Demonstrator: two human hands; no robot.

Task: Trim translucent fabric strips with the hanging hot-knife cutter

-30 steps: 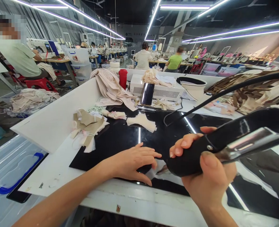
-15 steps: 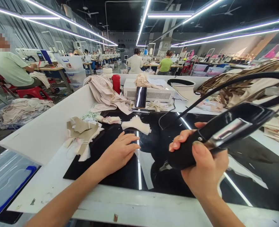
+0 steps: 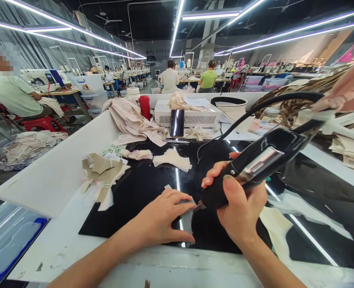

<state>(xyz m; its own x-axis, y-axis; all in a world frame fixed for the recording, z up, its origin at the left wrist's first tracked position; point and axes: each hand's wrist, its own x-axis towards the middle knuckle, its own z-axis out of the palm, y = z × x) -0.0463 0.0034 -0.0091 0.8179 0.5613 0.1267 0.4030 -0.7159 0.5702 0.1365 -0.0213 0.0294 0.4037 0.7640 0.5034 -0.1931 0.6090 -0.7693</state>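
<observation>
My right hand (image 3: 243, 200) is wrapped around a black corded hand tool (image 3: 255, 164) with a silver lever, its rounded end tilted down over the glossy black board (image 3: 135, 192). My left hand (image 3: 167, 212) lies with fingers spread over a thin whitish fabric piece (image 3: 188, 221), covering much of it. The tool's rounded end is just right of my left fingertips; its tip is mostly hidden. Right of my right hand lie a cream fabric piece (image 3: 277, 228) and a sheer white piece (image 3: 312, 210). Ahead of my left hand is a cream stack of cut pieces (image 3: 172, 158).
Tied fabric bundles (image 3: 105, 170) lie at left. A phone (image 3: 177, 123) leans on a white vented box (image 3: 192, 116), with a red cup (image 3: 145, 107) alongside. The tool's black cable (image 3: 249, 116) arches at right, near a blurred hand-like shape (image 3: 342, 90). Co-workers sit beyond.
My left hand has moved right and nearer, onto the whitish fabric piece. My right hand has brought the tool left, closer to my left hand. A blurred hand-like shape has appeared at upper right.
</observation>
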